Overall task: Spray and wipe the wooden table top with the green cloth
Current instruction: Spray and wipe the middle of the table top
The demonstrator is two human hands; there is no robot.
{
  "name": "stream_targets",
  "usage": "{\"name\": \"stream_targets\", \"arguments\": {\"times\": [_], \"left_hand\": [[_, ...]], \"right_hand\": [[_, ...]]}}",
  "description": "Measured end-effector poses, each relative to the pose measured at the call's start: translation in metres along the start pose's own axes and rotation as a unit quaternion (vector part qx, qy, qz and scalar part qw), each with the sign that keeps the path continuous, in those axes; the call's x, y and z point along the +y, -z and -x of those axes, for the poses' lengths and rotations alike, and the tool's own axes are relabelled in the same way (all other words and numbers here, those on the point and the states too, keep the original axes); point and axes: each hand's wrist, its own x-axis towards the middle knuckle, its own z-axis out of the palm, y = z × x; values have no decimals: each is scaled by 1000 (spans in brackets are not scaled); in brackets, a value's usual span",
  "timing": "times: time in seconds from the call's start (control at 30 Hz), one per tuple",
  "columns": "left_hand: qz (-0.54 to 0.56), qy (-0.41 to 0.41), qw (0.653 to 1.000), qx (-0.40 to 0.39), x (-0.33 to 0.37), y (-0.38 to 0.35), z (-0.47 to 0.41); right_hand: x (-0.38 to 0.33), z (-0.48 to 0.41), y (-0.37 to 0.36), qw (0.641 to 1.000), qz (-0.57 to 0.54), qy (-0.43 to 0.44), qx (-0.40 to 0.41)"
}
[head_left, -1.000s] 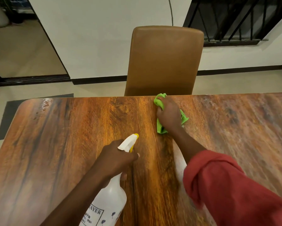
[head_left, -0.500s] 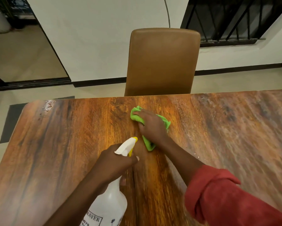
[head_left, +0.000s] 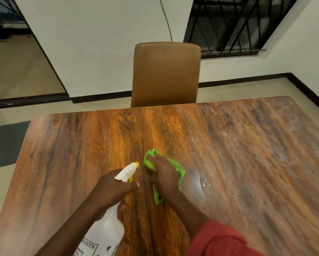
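The wooden table top (head_left: 238,148) fills the lower view, with streaky wet marks on its right half. My right hand (head_left: 165,177) lies on the crumpled green cloth (head_left: 179,172) and presses it on the wood near the middle, fingers pointing away from me. The cloth sticks out ahead of, right of and behind the hand. My left hand (head_left: 112,189) grips the neck of a white spray bottle (head_left: 105,231) with a white and yellow nozzle, held just left of the cloth and aimed forward.
A tan leather chair (head_left: 166,74) stands pushed in at the far table edge. A dark mat (head_left: 7,143) lies on the floor at the left. A white wall, a barred window and a doorway are behind.
My right hand has dragged the green cloth from the far edge back toward me and slightly left, close beside the spray nozzle. The left hand with the bottle has stayed about where it was.
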Motion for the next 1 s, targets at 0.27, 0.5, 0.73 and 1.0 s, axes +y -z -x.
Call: {"name": "stream_targets", "arguments": {"times": [0.27,0.5,0.73,1.0], "left_hand": [[-4,-23,997,-71,-19,-17,56],[-85,-72,983,-145,-46,-63,120],[-264,-135,922,-250,-69,-144,190],[-329,-132,890,-288,-88,-189,221]], "right_hand": [[-1,79,62,936,-257,-238,20],[10,185,173,713,-570,-379,152],[6,263,242,735,-494,-363,288],[3,333,254,665,-507,-366,407]]}}
